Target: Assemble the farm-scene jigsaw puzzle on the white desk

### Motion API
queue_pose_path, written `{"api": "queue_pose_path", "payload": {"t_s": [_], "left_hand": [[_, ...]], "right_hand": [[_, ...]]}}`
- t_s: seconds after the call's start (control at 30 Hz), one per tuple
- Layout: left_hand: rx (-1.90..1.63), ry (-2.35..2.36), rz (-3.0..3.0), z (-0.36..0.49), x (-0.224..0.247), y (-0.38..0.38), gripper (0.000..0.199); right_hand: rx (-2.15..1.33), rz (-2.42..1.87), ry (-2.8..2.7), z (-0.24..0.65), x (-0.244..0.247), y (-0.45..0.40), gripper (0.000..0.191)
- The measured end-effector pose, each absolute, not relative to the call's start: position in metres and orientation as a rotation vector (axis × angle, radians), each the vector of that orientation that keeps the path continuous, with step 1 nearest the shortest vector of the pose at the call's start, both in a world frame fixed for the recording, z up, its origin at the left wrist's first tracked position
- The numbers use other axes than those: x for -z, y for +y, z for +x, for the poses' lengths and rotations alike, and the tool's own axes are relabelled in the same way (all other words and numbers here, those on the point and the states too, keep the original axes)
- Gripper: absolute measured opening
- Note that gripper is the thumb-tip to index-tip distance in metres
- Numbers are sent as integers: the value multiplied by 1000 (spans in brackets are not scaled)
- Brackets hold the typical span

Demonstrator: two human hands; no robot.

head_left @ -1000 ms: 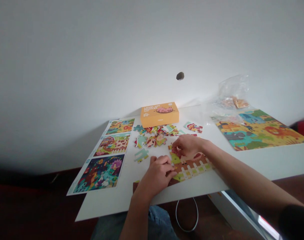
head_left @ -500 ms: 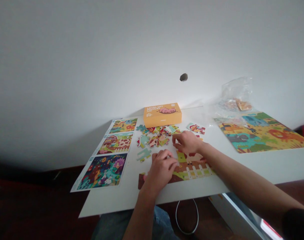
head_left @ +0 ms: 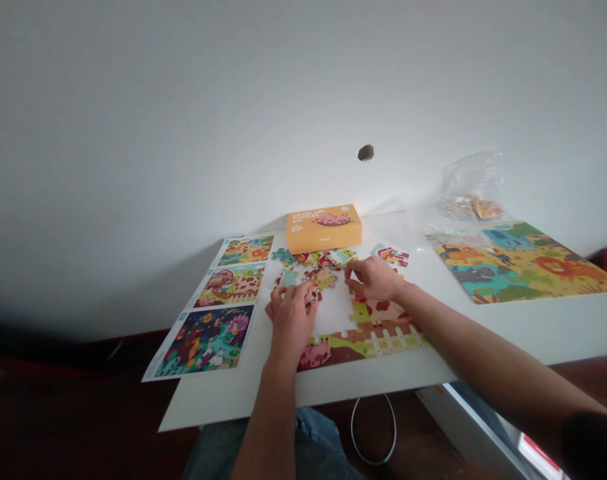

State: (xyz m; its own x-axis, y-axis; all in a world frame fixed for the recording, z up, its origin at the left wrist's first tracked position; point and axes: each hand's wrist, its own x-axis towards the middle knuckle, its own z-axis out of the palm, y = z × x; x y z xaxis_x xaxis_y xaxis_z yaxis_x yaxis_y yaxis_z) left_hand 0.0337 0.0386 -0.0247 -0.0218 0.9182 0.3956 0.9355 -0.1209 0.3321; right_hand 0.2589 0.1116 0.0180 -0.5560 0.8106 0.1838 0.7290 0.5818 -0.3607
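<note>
Plainly, open tabletop separates the hands.

A yellow box is sitting by the white wall. A paper with 3 pictures is lying on the left. A clear bag is resting by a lion picture. A white cord is looping below the table.

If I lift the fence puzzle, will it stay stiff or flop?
The puzzle would probably sag or split, since its knobbly edge suggests joined pieces. It's likely light, because it looks thin. Sliding it may be safer, as it lies flat on the table.
</note>
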Motion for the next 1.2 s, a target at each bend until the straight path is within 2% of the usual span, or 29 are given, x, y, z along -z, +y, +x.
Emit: {"api": "queue_pose_path", "payload": {"t_s": [0.13,0.4,0.6,0.7,0.83,1.03,1.2], "left_hand": [[870,-2066,-2152,30,28,40,37],[935,-2108,-2175,29,31,43,58],[1144,-1665,-2396,47,10,30,68],[1201,-1448,-2473,53,4,27,62],[1360,-1424,-2278,49,6,30,53],[1330,-1408,-2263,39,12,34,22],[1339,-1442,-2243,39,12,34,23]], "right_hand": [[-346,-1259,-2432,259,-15,113,19],[-418,-1202,-2405,260,-14,114,16],[-695,-961,-2329,250,-13,104,30],[-961,-816,-2229,243,-6,102,34],[-1215,-793,-2078,241,-1,101,37],[-1441,-781,-2059,243,-7,97,36],[-1458,-759,-2083,242,-9,94,39]]}}
